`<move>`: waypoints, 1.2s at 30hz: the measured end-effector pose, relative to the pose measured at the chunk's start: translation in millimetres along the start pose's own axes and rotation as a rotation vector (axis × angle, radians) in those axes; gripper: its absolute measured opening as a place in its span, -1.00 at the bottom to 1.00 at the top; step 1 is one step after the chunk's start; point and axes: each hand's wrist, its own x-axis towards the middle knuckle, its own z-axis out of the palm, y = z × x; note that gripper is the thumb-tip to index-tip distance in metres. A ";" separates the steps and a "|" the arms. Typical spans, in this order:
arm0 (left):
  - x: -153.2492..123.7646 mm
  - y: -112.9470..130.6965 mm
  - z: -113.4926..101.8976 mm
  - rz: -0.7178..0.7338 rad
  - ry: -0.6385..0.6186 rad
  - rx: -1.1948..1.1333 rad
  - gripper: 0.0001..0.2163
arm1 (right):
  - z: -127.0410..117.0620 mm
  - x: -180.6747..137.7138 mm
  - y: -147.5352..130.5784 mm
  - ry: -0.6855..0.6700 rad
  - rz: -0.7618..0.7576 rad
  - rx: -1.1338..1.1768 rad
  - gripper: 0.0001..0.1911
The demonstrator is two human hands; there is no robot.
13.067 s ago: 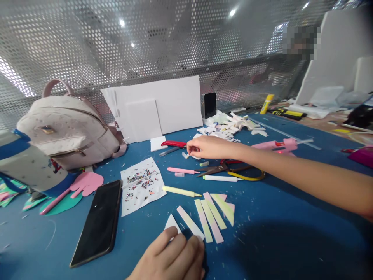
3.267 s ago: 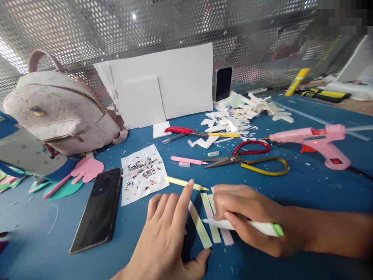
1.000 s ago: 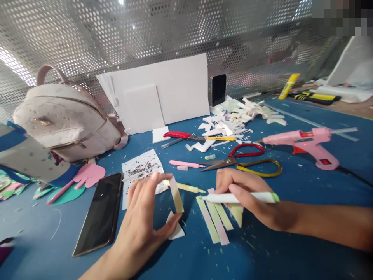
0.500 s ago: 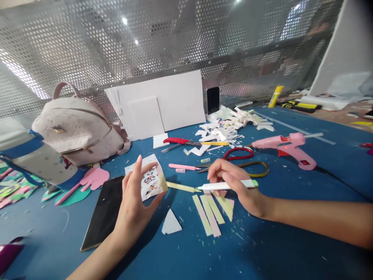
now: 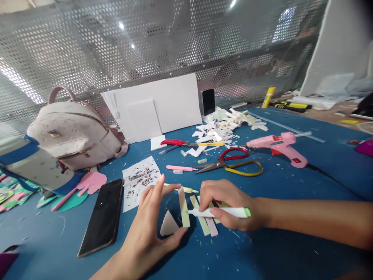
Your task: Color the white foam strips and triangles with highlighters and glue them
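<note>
Between the thumb and fingertips of my left hand [image 5: 150, 227], a narrow pale yellow-green strip [image 5: 183, 206] is held up by its two ends. My right hand [image 5: 230, 200] grips a white marker [image 5: 237, 212] with a green end, its green tip at the strip's right edge. Under and beside the right hand lie several pale green and pink strips [image 5: 201, 219], partly covered. A white triangular piece [image 5: 169, 223] lies behind the left thumb. Past the hands are a yellow marker [image 5: 190, 190], partly hidden, and a pink marker [image 5: 181, 168].
Scissors [image 5: 243, 170] and a pink glue gun [image 5: 287, 146] with a cord lie at right. A phone [image 5: 101, 217] and a speckled paper [image 5: 128, 200] are at left. Behind are red-handled pliers [image 5: 175, 142], white scraps [image 5: 218, 128], a white board [image 5: 180, 101] and a backpack [image 5: 72, 132].
My left hand has moved right and down with the strip, off the speckled paper. My right hand has lowered, bringing the marker tip against the strip. The view has shifted slightly.
</note>
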 end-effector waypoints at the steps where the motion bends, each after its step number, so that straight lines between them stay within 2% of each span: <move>1: 0.0 0.0 0.2 0.001 -0.005 0.001 -0.08 | 1.1 -0.1 1.1 -0.019 -0.010 -0.010 -0.86; 4: 0.4 -1.6 0.3 -0.011 -0.028 -0.014 -0.08 | 3.4 -0.7 4.0 -0.069 -0.043 -0.019 -0.88; 8: 0.4 -2.9 1.1 -0.035 -0.041 -0.032 -0.07 | 3.8 -0.6 4.1 -0.048 -0.021 -0.042 -0.82; 13: 1.4 -2.6 2.5 0.000 -0.036 -0.001 -0.06 | 5.2 0.2 3.4 -0.106 -0.063 -0.042 -0.78; 16: 2.8 -1.8 2.3 0.027 -0.026 0.041 -0.07 | 5.5 -0.2 4.2 -0.069 -0.047 -0.055 -0.76; 21: 3.8 -0.6 2.3 0.021 -0.027 0.068 -0.07 | 4.3 -0.4 4.0 -0.108 -0.059 -0.046 -0.79; 24: 3.9 -0.7 3.1 0.030 -0.025 0.081 -0.07 | 3.8 -0.4 3.6 -0.065 -0.033 -0.048 -0.80; 28: 5.0 0.1 4.3 0.049 -0.021 0.099 -0.07 | 3.5 0.2 3.4 -0.108 -0.047 -0.018 -0.82; 34: 6.9 1.2 4.4 0.062 -0.018 0.117 -0.08 | 3.0 1.5 2.2 -0.062 -0.012 0.008 -0.83; 36: 7.1 -0.4 3.6 0.079 -0.025 0.123 -0.09 | 2.2 0.5 1.5 -0.038 -0.024 0.047 -0.77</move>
